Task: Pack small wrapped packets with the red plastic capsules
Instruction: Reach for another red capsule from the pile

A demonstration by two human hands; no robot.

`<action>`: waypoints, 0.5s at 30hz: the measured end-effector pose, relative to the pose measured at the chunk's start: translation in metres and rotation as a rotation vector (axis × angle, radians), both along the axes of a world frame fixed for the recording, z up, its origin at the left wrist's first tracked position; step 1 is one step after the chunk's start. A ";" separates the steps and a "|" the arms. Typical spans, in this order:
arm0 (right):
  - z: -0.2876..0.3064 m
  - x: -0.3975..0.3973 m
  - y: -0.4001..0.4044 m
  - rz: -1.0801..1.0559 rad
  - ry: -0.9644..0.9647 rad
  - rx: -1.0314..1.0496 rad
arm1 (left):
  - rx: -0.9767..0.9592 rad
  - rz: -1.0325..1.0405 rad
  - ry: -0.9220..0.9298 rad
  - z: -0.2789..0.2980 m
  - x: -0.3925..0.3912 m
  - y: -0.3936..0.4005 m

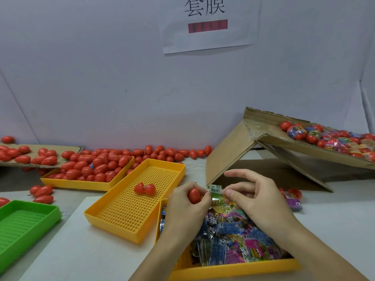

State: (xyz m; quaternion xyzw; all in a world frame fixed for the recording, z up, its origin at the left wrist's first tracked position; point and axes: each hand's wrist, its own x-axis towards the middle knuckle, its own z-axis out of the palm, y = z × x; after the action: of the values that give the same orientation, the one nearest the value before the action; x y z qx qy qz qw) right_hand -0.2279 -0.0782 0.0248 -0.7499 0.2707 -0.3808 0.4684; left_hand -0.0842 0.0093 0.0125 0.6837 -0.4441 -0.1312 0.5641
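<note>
1. Our left hand (187, 201) has its fingers curled round a red capsule (194, 196), held just above the far end of the near yellow tray (233, 267) that is heaped with wrapped packets (233, 240).

2. Our right hand (255, 197) pinches a green packet (216, 196) between thumb and forefinger – the other fingers are loosely spread – and the packet's left edge touches the capsule.

3. We judge the packet light, thin and crinkly: it will bend and probably slip if taken by its glossy face, so the sealed edge is the better place to pinch (folding it first should help it fit).

4. The capsule looks like hard, smooth, light plastic – stiff enough to squeeze, yet prone to roll or pop out of a loose grip. We would hold it round the widest part.

5. An opened capsule (144, 188) lies in the perforated yellow tray (121, 218) to the left; closed ones fill a far tray (81, 184) and spill along the bench (71, 240).

6. Far right, a tilted cardboard box (263, 142) holds capsules in printed film.
</note>
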 end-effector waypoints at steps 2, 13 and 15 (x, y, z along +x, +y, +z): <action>0.001 0.001 0.002 0.037 0.027 0.049 | -0.006 -0.005 0.005 0.000 0.000 0.000; 0.000 0.001 0.001 0.039 -0.026 0.217 | -0.007 -0.118 0.191 0.006 -0.001 0.004; 0.001 0.000 -0.002 0.097 -0.094 0.345 | -0.015 -0.107 0.182 0.006 0.000 0.004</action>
State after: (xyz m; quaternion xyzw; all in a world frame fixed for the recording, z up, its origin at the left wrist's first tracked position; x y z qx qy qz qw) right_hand -0.2277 -0.0800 0.0258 -0.6522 0.2733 -0.3402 0.6198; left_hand -0.0846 0.0133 0.0190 0.6400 -0.4278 -0.2191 0.5994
